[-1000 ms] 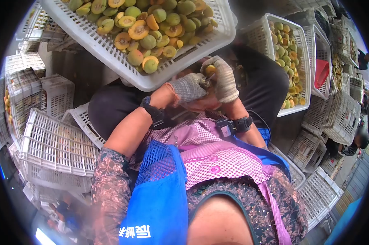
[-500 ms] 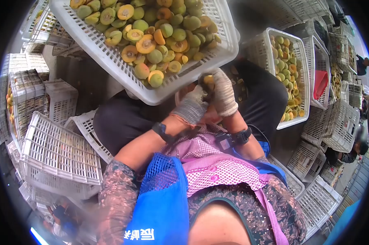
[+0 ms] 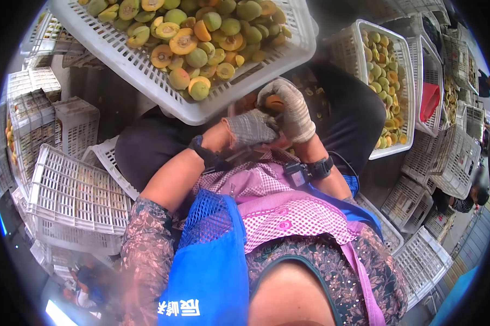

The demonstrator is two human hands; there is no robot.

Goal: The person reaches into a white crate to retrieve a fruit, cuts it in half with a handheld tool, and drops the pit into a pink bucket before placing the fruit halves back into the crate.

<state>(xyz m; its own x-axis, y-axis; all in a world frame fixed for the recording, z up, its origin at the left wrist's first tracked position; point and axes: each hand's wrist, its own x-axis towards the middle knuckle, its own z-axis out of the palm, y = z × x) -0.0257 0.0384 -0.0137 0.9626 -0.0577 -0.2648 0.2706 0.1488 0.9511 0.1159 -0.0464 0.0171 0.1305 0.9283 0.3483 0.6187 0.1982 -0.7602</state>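
My right hand (image 3: pixel 295 111), in a pale knit glove, is closed around an orange apricot (image 3: pixel 273 102) held in front of my chest. My left hand (image 3: pixel 250 129), in a grey knit glove, is fisted against the fruit from the left; its fingers seem to grip a small dark tool that is mostly hidden. Both hands sit just below the near rim of a large white plastic crate (image 3: pixel 201 115), which rests on my dark-trousered knees and holds many halved and whole green-yellow apricots (image 3: pixel 201 43). Black bands circle both wrists.
A second white crate (image 3: pixel 389 149) of apricots stands to the right, with a red object (image 3: pixel 428 98) in the crate beyond it. Empty white crates (image 3: pixel 76 190) are stacked at the left and lower right. Another person (image 3: pixel 473 193) crouches at the far right edge.
My hands lifted toward the crate rim, then came back down and turned the apricot. The left hand has closed in tighter against it. The view swayed slightly.
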